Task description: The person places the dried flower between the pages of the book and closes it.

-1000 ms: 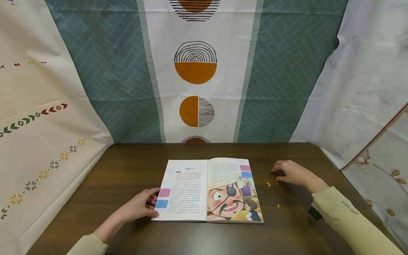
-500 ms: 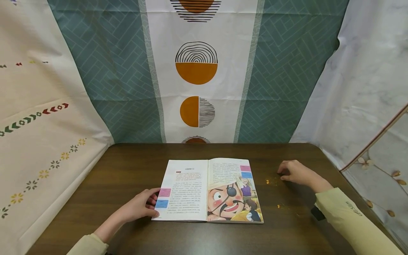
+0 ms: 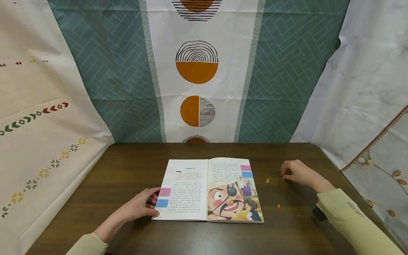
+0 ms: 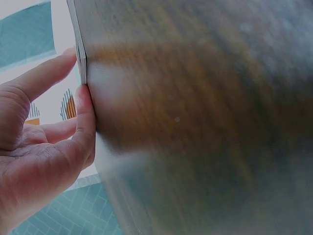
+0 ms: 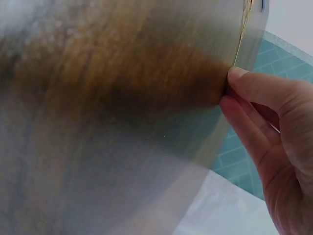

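Observation:
An open picture book (image 3: 188, 191) lies flat on a dark wooden table (image 3: 220, 239), text on its left page and a cartoon pirate on the right one. My left hand (image 3: 137, 205) holds the lower left edge, thumb near the corner and fingers bent at the side. The left wrist view shows this hand (image 4: 44, 142) against the thin page edge (image 4: 78, 49). Right of the book, small golden bits with fine strands (image 3: 269, 181) lie on the table. My right hand (image 3: 298, 171) rests beside them, fingers bent; its thumb tip overlaps one gold strand (image 5: 240, 36) in the right wrist view.
Another small golden bit (image 3: 279, 205) lies nearer on the table, right of the book. A patterned teal and white curtain (image 3: 197, 88) hangs behind the far table edge. Light cloths (image 3: 47, 141) drape at both sides.
My right hand has shifted right, away from the golden bits, with most of this movement in the first half second. The left hand and the book stay put.

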`<state>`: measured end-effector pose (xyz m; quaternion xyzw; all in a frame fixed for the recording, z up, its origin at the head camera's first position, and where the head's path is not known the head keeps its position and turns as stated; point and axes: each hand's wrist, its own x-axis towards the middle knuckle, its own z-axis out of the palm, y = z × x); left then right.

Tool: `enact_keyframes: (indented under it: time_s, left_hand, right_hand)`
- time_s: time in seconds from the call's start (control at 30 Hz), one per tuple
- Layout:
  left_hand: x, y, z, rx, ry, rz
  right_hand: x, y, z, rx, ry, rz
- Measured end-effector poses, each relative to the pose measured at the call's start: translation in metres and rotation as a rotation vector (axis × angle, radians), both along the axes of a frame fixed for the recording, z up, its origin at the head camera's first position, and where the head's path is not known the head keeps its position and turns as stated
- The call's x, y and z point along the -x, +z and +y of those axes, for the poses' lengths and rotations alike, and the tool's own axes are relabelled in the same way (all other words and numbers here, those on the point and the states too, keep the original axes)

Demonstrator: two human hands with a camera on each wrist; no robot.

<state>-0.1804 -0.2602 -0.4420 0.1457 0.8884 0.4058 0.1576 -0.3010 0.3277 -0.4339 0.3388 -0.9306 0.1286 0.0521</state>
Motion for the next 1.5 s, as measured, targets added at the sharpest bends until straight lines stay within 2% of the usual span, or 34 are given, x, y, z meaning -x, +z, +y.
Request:
enact_keyframes:
  time_s: [0.23,0.73,1.13,1.5]
  left_hand:
    - [0.0,0.001,0.0,-0.017,-0.008,-0.002]
    - [0.002,0.002,0.0,0.014,0.011,-0.004]
    - [0.0,0.0,0.0,-0.002,0.003,0.003]
    - [-0.002,0.001,0.0,-0.015,0.003,0.004]
  right_hand:
    - [-0.001,0.003,0.001,-0.002,0.005,0.014]
    - [-0.006,0.003,-0.007,-0.111,-0.057,-0.006]
    - [-0.005,-0.006,0.0,0.03,0.01,-0.067]
    - [-0.005,-0.007,-0.002,0.052,-0.025,-0.129]
